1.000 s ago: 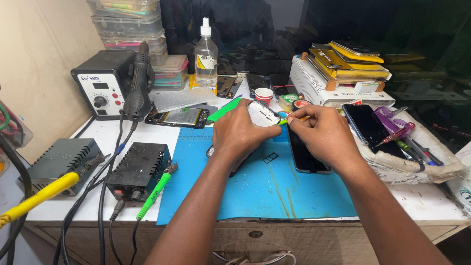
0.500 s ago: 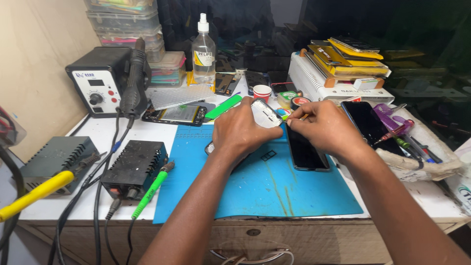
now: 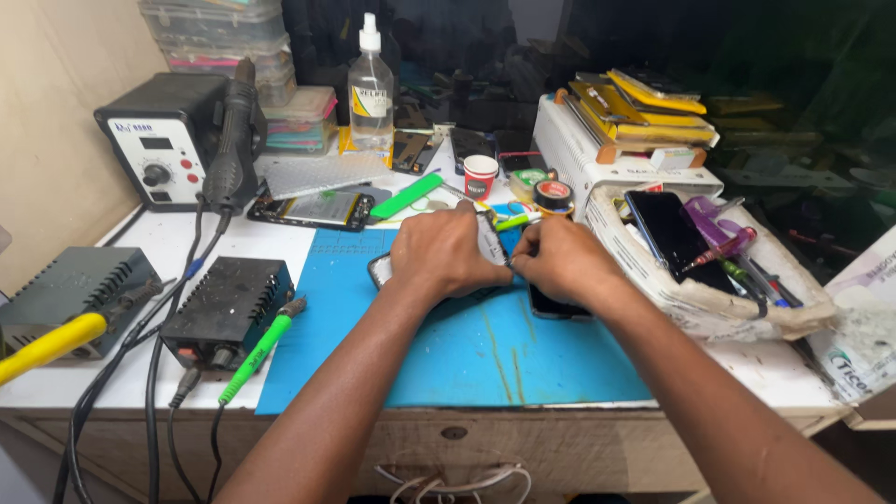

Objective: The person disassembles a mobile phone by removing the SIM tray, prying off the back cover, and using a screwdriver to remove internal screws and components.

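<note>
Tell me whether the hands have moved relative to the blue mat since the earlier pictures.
Yes. Both the left hand and right hand came down from the blue mat's far edge, toward the person, and now lie over the mat itself.

Both hands cover most of the small white part (image 3: 492, 240) they're pinching, so can't tell what it is. The phone (image 3: 553, 306) under the right hand (image 3: 565, 261) is mostly hidden. The yellow-handled tool (image 3: 42, 347) runs off the left edge.

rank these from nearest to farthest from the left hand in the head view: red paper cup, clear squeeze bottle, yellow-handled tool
From the left hand:
1. Red paper cup, just behind the hand.
2. Clear squeeze bottle, farther back at the bench's rear.
3. Yellow-handled tool, far left edge.
</note>
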